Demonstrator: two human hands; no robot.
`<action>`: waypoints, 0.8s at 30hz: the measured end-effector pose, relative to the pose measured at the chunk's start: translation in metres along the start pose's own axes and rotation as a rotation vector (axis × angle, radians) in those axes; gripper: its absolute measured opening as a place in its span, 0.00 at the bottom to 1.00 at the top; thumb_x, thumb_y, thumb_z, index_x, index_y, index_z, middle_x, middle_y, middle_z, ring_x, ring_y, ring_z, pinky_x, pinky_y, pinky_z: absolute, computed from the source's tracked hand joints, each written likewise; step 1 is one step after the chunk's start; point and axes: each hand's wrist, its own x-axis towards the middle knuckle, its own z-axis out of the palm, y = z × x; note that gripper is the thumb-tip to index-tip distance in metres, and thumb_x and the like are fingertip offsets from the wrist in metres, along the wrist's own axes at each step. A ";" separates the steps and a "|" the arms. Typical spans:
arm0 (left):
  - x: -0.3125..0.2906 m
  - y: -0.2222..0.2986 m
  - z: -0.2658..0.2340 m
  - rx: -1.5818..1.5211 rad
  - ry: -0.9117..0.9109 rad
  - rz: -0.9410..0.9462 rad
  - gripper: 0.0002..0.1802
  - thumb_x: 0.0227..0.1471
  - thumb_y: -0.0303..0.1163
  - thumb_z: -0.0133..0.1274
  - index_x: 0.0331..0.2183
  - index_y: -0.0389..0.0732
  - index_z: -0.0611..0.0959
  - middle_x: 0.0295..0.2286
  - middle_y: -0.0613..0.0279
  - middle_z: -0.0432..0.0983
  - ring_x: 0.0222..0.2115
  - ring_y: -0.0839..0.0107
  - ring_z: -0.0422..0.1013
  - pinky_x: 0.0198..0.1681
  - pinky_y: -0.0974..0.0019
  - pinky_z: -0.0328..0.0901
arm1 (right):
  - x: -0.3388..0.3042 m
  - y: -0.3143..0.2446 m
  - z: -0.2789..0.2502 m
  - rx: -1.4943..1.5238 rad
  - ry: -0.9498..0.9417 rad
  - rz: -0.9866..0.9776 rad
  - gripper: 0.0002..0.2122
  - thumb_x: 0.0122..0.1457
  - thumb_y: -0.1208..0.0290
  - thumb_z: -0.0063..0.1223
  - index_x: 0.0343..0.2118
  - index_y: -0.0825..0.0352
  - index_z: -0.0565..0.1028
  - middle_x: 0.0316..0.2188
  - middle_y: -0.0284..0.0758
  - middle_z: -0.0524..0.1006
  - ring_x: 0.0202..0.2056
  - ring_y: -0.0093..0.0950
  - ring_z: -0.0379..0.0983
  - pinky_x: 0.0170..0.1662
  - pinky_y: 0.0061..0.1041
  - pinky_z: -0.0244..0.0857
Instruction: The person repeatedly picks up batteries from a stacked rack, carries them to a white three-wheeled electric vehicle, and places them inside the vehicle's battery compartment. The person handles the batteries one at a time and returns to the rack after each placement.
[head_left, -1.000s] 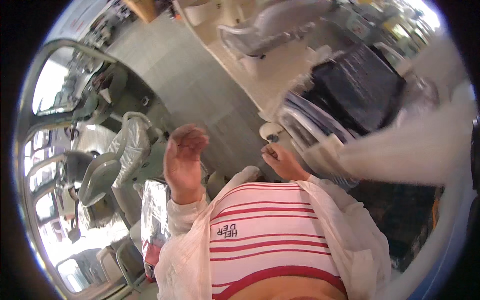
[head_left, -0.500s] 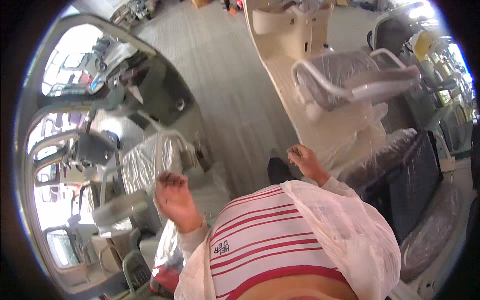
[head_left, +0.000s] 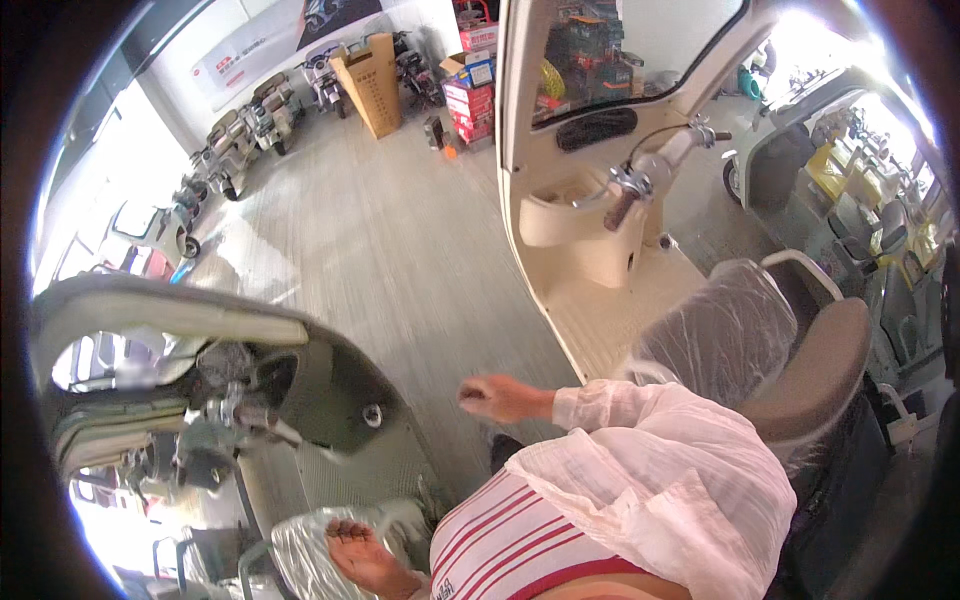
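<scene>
My left hand (head_left: 370,561) hangs low with its fingers loosely bent, dark at the tips, and nothing shows in it. It is over or beside a seat wrapped in clear plastic (head_left: 302,553); I cannot tell whether they touch. My right hand (head_left: 497,398) is out in front of my body, its fingers curled in and a little blurred, with no object visible in it. It hangs above the grey floor (head_left: 390,250), left of the cream footboard (head_left: 600,325) of a three-wheeled vehicle.
The cream vehicle has a windshield frame (head_left: 515,90), handlebar (head_left: 640,185) and brown-padded seat (head_left: 815,370) on my right. A dark green vehicle (head_left: 335,400) stands at left. Farther off are parked scooters (head_left: 262,118), a tall cardboard box (head_left: 370,88) and stacked red boxes (head_left: 470,108).
The view has swung up and forward, showing more of the far room. My right hand has moved left across my front, and my left hand sits lower in view.
</scene>
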 end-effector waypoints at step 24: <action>0.712 -0.314 0.386 0.217 -0.348 -0.199 0.16 0.62 0.39 0.44 0.39 0.35 0.75 0.31 0.62 0.71 0.31 0.72 0.66 0.38 0.67 0.61 | 0.694 0.093 -0.336 0.067 0.210 -0.121 0.13 0.59 0.63 0.52 0.35 0.70 0.74 0.31 0.40 0.78 0.34 0.33 0.74 0.39 0.33 0.66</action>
